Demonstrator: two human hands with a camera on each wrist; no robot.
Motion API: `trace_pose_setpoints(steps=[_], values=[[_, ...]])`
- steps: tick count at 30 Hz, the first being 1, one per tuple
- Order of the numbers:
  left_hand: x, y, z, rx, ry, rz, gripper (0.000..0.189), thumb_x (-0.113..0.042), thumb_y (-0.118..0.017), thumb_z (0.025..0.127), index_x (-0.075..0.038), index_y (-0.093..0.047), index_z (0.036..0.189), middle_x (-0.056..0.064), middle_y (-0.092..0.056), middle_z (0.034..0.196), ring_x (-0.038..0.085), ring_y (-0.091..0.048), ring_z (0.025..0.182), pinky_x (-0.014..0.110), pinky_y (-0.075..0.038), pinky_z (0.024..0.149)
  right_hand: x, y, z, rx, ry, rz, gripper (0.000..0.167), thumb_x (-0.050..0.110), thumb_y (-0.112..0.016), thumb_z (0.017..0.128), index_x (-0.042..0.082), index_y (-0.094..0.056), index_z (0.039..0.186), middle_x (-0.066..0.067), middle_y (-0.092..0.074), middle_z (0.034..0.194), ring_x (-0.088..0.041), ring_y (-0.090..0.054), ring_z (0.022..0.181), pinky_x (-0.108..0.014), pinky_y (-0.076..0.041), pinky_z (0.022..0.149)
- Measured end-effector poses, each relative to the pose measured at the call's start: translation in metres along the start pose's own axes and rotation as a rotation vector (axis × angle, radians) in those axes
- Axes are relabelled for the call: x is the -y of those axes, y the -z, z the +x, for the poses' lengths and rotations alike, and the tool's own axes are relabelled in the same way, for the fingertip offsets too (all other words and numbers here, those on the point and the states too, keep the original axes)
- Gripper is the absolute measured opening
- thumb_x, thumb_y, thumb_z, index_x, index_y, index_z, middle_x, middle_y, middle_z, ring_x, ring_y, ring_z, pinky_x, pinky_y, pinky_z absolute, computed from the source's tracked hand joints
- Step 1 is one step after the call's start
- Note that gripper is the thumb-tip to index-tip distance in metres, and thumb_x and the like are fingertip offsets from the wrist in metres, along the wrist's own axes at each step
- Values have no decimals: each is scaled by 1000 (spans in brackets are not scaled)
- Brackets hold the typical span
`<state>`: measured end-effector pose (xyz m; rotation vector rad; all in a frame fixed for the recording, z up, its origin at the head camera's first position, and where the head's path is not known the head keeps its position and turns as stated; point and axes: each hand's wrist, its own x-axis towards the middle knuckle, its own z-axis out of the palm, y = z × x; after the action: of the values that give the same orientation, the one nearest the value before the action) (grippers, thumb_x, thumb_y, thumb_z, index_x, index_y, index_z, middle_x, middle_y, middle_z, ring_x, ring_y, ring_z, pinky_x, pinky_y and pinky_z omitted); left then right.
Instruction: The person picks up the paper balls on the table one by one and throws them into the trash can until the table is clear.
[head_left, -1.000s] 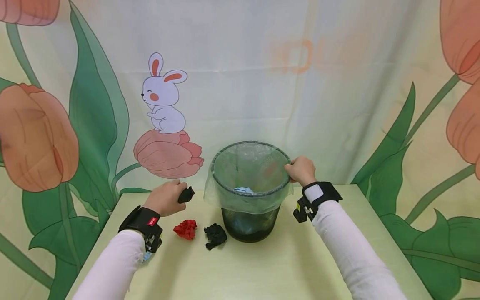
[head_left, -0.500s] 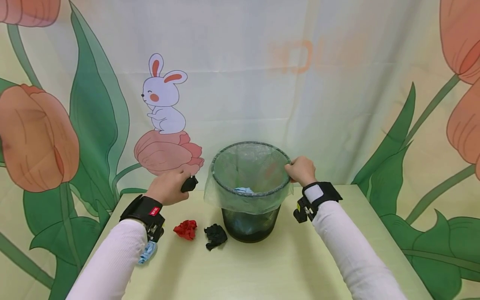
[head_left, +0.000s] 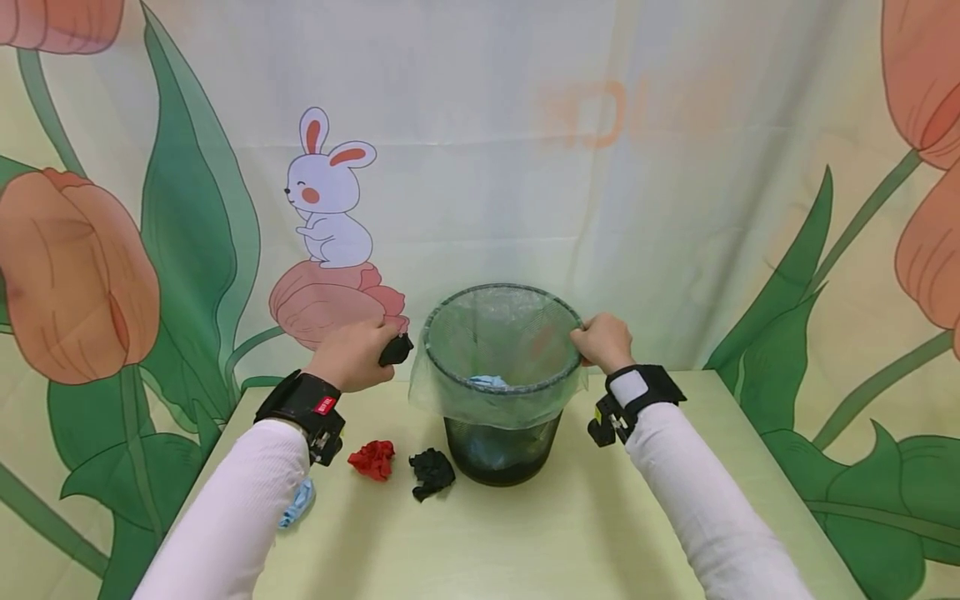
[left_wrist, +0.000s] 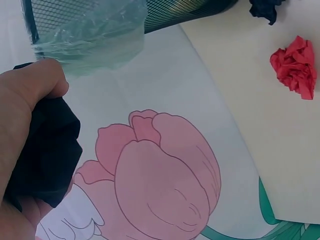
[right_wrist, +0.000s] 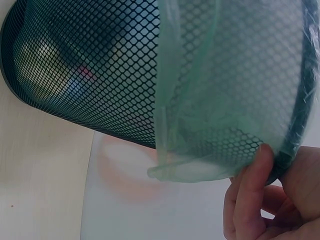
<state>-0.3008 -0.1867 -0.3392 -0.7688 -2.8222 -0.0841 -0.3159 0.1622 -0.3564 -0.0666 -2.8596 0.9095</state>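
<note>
My left hand (head_left: 352, 354) grips a crumpled black paper ball (left_wrist: 47, 150) and holds it in the air, just left of the bin's rim. A black mesh trash bin (head_left: 501, 454) stands upright on the table, lined with a thin green plastic bag (head_left: 487, 408) folded over its rim. At the bin's right side my right hand (head_left: 606, 342) pinches the rim and the bag, fingers (right_wrist: 250, 200) outside the mesh in the right wrist view. Inside the bin lies a light blue crumpled piece (head_left: 489, 381); other contents are blurred behind the mesh.
On the table (head_left: 525, 542), left of the bin, lie a red crumpled paper ball (head_left: 372, 460) and another black one (head_left: 431, 473). A light blue crumpled piece (head_left: 298, 504) sits beside my left forearm. Behind the table hangs a printed curtain (head_left: 480, 167).
My left hand has moved up and to the right, carrying the black paper ball closer to the bin. The blue piece by the forearm has come into fuller view. My right hand stays put.
</note>
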Motion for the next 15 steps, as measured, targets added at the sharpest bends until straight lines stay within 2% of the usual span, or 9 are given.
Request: trace_pose_setpoints(steps=[3, 4, 9, 15], values=[[-5, 4, 4, 5, -7, 11, 47, -19, -72, 74, -8, -58, 117, 10, -59, 100, 22, -56, 79, 37, -52, 66, 0, 0, -1, -5, 0, 2, 45, 9, -48, 85, 17, -29, 45, 1, -42, 40, -14, -53, 43, -20, -24, 38], [-7, 6, 6, 4, -11, 10, 45, -18, -72, 74, -8, -58, 116, 10, -58, 99, 22, -56, 78, 36, -52, 64, 0, 0, -1, -5, -2, 4, 45, 9, -48, 85, 17, -30, 44, 1, -43, 40, -17, -55, 45, -20, -24, 38], [-14, 12, 12, -6, -36, 21, 31, -17, -71, 73, -8, -59, 101, 7, -54, 88, 19, -52, 69, 33, -48, 56, 0, 0, -1, -6, -6, 5, 45, 9, -47, 85, 17, -30, 45, 1, -44, 41, -22, -59, 49, -21, -23, 39], [-21, 17, 18, -12, -61, 20, 30, -16, -70, 74, -9, -58, 100, 6, -53, 86, 18, -50, 67, 31, -47, 54, 1, 1, -1, 2, -10, 4, 44, 9, -48, 85, 17, -30, 45, 2, -40, 39, -14, -53, 43, -21, -24, 38]])
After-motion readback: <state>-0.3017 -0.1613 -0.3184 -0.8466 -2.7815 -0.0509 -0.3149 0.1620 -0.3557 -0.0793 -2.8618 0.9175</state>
